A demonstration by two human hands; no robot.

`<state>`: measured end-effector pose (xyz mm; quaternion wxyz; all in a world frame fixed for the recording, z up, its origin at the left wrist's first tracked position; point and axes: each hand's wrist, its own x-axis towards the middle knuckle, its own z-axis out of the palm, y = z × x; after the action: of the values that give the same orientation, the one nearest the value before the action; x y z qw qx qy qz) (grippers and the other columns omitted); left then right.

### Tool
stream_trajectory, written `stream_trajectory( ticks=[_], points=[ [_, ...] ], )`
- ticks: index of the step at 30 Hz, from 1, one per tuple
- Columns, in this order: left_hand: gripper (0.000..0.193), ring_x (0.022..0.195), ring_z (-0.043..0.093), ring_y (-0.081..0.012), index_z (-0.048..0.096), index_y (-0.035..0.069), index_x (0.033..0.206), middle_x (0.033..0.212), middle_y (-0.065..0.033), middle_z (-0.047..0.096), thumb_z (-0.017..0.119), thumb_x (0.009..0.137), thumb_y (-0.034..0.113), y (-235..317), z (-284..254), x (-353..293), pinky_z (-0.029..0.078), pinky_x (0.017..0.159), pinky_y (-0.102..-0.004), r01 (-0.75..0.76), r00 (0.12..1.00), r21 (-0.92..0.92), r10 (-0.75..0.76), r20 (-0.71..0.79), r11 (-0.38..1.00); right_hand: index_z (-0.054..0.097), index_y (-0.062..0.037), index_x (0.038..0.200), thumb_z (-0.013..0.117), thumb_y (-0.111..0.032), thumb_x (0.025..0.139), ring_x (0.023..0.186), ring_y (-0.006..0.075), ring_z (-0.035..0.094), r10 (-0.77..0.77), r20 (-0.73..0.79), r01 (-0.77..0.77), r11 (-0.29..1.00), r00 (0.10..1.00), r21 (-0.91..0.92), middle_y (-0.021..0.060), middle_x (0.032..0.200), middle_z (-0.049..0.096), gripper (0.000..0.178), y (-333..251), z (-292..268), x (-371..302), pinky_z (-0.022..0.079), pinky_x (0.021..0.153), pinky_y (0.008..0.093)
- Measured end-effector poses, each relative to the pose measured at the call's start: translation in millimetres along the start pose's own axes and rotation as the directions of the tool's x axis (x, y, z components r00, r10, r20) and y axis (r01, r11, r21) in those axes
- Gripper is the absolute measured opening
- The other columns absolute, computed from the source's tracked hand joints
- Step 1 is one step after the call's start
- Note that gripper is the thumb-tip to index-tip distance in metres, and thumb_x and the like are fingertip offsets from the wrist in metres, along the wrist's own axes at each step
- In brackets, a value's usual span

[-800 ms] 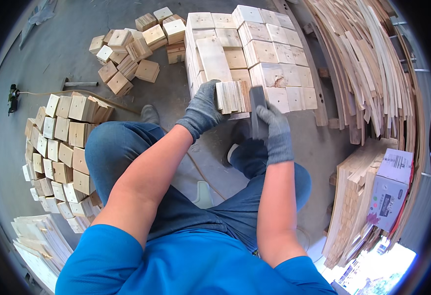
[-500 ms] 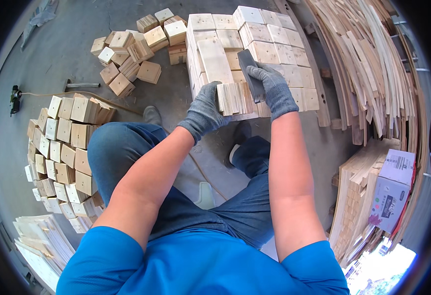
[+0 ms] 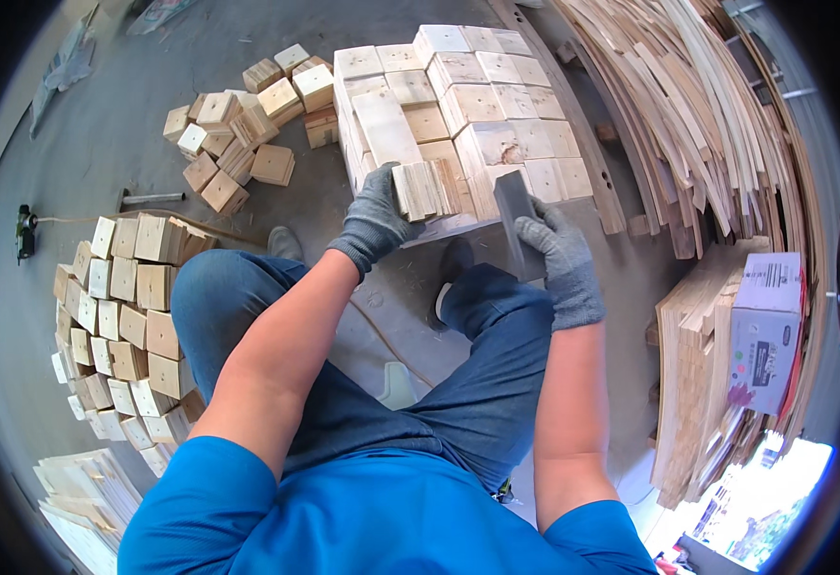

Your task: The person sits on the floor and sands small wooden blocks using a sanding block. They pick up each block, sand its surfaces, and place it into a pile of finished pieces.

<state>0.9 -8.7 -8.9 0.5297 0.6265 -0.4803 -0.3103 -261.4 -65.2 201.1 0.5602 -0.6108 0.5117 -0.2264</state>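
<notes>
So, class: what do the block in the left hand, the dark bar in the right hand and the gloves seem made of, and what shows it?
Block: bare, unvarnished-looking wood; pale tan with streaky lines.
Dark bar: possibly metal or coated board; flat, dark grey faces, but the look leaves it open.
Gloves: probably knitted fabric, matt grey; they fit closely and end in soft cuffs.

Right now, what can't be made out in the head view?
All in the head view:
Left hand in a grey knit glove: most fingers hidden by the pale layered wooden block.
Flat dark-grey bar: gripped edge covered by the right hand in a grey knit glove.
Green-and-black tool, near left rim: too small to identify.
Bright white patch, lower right: detail washed out by glare.
</notes>
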Motion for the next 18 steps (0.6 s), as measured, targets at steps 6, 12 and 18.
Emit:
stream_trajectory(
  ticks=[6, 12, 18],
  points=[
    [0.126, 0.133, 0.059, -0.0262, 0.027, 0.004, 0.16, 0.145, -0.0146, 0.057, 0.101, 0.061, 0.025, 22.8, -3.4, -3.9, 0.049, 0.117, -0.0403, 0.08, 0.992, -0.044, -0.076, 0.097, 0.996, 0.062, 0.0039, 0.147, 0.079, -0.023, 0.097, 0.112, 0.0172, 0.068, -0.022, -0.165, 0.046, 0.989, 0.986, 0.139, 0.0138, 0.129, 0.073, 0.06, 18.9, -28.6, -5.1, 0.055, 0.098, 0.0299],
    [0.114, 0.127, 0.062, -0.0296, 0.044, 0.001, 0.153, 0.139, -0.0184, 0.06, 0.102, 0.059, 0.026, 36.3, -20.9, -9.0, 0.053, 0.112, -0.0403, 0.074, 0.996, 0.16, -0.08, 0.027, 0.984, 0.064, 0.004, 0.145, 0.081, -0.026, 0.095, 0.112, 0.019, 0.069, -0.078, -0.208, 0.104, 0.988, 0.975, 0.118, 0.0154, 0.128, 0.074, 0.061, 14.8, -30.8, -2.0, 0.055, 0.099, 0.0316],
    [0.11, 0.126, 0.062, -0.0316, 0.046, 0.002, 0.151, 0.143, -0.0201, 0.054, 0.103, 0.059, 0.023, 51.8, -22.9, -3.9, 0.056, 0.107, -0.0428, -0.021, 1.0, 0.244, 0.019, 0.011, 0.969, 0.063, 0.0043, 0.146, 0.083, -0.02, 0.093, 0.109, 0.0165, 0.07, -0.048, -0.169, 0.075, 0.984, 0.985, 0.162, 0.0155, 0.125, 0.075, 0.062, 4.9, -31.5, -8.7, 0.055, 0.098, 0.0304]
  ],
)
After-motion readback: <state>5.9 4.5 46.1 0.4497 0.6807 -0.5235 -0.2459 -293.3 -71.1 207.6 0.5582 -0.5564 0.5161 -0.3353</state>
